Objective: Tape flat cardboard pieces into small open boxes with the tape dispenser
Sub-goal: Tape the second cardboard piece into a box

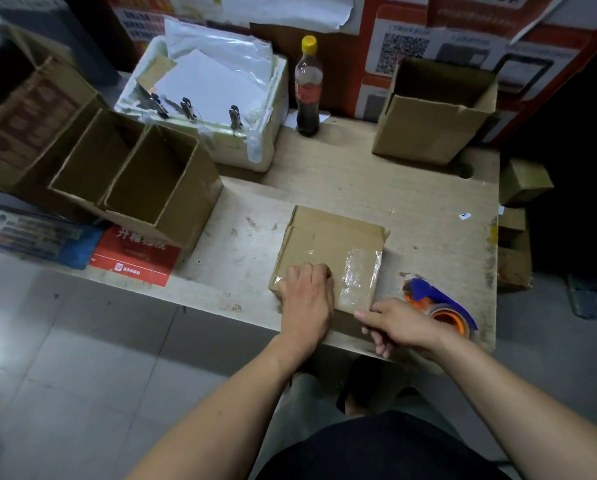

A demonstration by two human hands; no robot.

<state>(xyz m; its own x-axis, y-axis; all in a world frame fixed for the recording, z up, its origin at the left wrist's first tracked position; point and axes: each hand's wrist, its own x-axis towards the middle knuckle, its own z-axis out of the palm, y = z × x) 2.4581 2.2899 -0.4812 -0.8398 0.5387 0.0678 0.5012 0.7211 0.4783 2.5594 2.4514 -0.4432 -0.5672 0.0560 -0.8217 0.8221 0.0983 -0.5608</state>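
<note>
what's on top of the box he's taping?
A clear tape strip along its right side, and the left hand pressing its near left corner. The cardboard under the hand is hidden. The right hand touches the box near edge.

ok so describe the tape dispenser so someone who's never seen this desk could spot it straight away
Start at the wooden table and go to its near right corner, just right of the cardboard box with clear tape on top. The tape dispenser lies there behind the right hand. It is the only blue and orange thing among the brown cardboard.
</note>
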